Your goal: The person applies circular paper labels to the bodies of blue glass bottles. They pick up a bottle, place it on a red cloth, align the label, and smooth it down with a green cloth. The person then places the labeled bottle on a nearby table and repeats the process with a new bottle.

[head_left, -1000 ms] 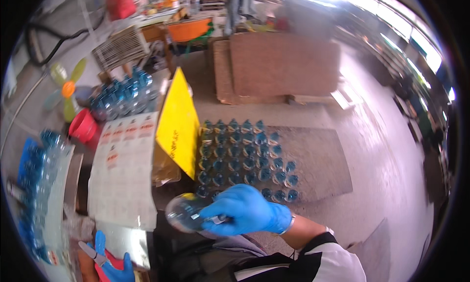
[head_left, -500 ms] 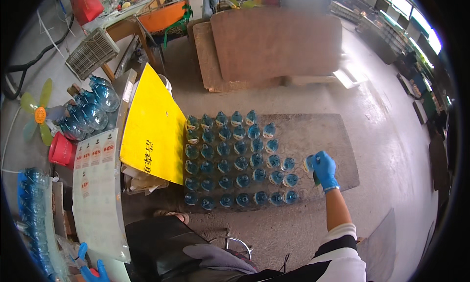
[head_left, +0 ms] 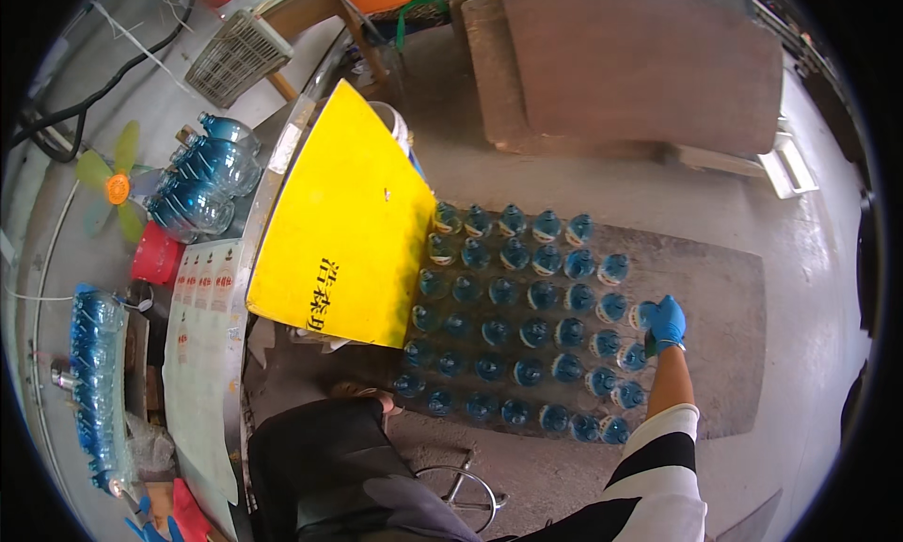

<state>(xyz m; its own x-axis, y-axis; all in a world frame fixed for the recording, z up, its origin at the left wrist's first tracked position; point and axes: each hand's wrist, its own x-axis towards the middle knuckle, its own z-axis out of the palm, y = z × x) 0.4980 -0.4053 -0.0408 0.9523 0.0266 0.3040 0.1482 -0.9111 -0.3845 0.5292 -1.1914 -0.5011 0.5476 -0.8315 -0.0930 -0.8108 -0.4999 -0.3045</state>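
Observation:
My right hand (head_left: 666, 324), in a blue glove, is closed round a clear blue plastic bottle (head_left: 642, 315) with a pale label. That bottle is at the right end of a row, at or just above the dark board (head_left: 724, 344). Several rows of similar bottles (head_left: 534, 331) stand upright on the board to its left. At the lower left edge my left hand (head_left: 155, 525), also gloved in blue, is partly cut off, with its fingers apart. Nearest to it are a red cloth (head_left: 188, 512) and a stack of clear blue bottles (head_left: 99, 387) lying on their sides.
A yellow panel (head_left: 343, 231) leans between the bottles and a bench with a label sheet (head_left: 202, 354). More bottles (head_left: 202, 180) lie behind it, near a fan (head_left: 117, 188) and a red bucket (head_left: 157, 254). Brown boards (head_left: 649, 71) lie at the back. A round metal stool base (head_left: 461, 495) is near my legs.
The view has shifted, so the scene sits further right and lower. My right hand and its bottle have moved left, close against the row. The left hand has slipped further towards the edge.

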